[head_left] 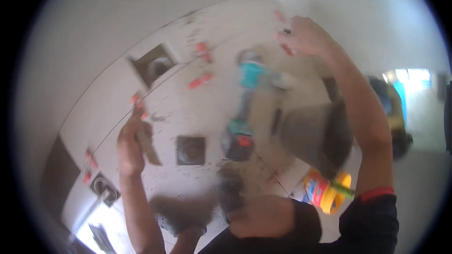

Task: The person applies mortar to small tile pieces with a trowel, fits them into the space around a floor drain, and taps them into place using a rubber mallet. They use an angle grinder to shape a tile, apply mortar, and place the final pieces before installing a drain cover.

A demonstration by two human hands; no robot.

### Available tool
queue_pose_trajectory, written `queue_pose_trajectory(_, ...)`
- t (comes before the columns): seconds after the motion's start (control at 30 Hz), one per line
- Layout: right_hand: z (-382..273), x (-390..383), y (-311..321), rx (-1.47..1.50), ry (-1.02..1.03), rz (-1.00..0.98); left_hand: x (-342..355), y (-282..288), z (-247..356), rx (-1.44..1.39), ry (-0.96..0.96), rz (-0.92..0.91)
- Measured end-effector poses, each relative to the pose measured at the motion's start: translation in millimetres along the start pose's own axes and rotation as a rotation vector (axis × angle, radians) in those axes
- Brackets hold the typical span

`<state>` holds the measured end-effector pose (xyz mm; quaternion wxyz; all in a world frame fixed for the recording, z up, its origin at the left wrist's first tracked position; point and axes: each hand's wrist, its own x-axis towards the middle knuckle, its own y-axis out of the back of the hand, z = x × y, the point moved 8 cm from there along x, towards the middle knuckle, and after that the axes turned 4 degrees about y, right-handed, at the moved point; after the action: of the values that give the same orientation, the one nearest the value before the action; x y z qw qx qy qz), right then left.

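Note:
Motion blurs much of the view. My left hand is closed around a flat tan strip, its kind unclear. Its fingertips reach a red tile-levelling wedge on a floor joint. Farther off to the right, my right hand is closed, fingers pinched at a red wedge; a small dark spot shows between them. More red wedges lie on the pale floor tiles. Between my hands rests a teal and black cordless angle grinder, its disc end pointing away.
Square cut-outs with round pipes open in the tiles, another near my feet. A yellow tub stands at the lower right, below a blurred grey-brown box shape. A drain with a pipe lies at the lower left. Pale walls border the floor.

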<state>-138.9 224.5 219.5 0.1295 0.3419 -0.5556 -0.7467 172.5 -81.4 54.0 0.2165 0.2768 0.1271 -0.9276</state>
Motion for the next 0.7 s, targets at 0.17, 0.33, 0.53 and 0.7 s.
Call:
queue_pose_trajectory(0.17,41.3,-215.5,48.9,0.032,-0.314,-0.262,-11.3,-67.0,76.5,0.027,0.007,-0.177)
queue_pose_trajectory(0.33,17.3,-424.5,-61.0,0.170,-0.557,-0.728,-18.7,-160.7,118.5,0.142,-0.048,-0.366)
queue_pose_trajectory(0.53,-25.6,-481.2,-128.5,0.115,-0.706,-0.625,-44.7,-239.1,151.7,0.320,-0.183,-0.511)
queue_pose_trajectory(0.7,6.1,-484.0,-99.7,0.381,-0.638,-0.600,-55.5,-245.9,154.7,0.475,-0.257,-0.494)
